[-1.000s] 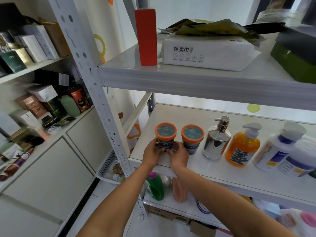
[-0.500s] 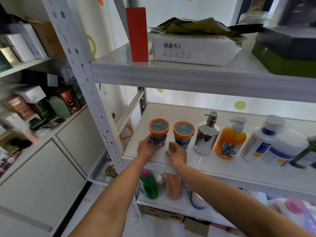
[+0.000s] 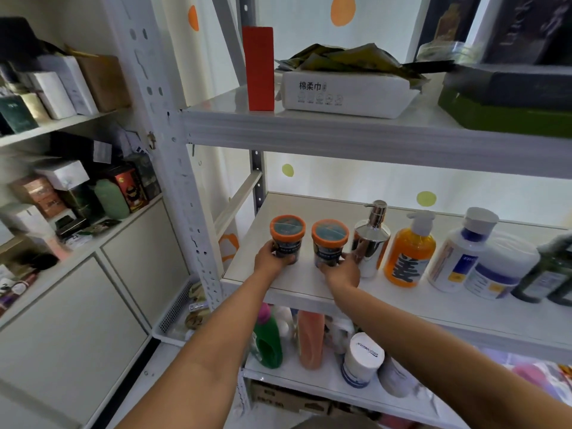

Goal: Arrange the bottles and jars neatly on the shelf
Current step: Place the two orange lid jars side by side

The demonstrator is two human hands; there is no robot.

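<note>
On the white middle shelf (image 3: 297,283), the left hand (image 3: 270,260) has its fingers clamped on the left jar (image 3: 287,238). Just right, the right hand (image 3: 342,269) grips the second jar (image 3: 329,243). Beyond those fingers stand a chrome pump bottle (image 3: 370,239), an orange soap bottle (image 3: 408,252) and white bottles (image 3: 458,255).

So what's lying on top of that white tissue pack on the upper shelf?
A heap of crumpled olive-green packets sprawls across the white tissue pack. The pile hides most of the pack's top, so anything beneath or behind those packets can't be seen.
</note>
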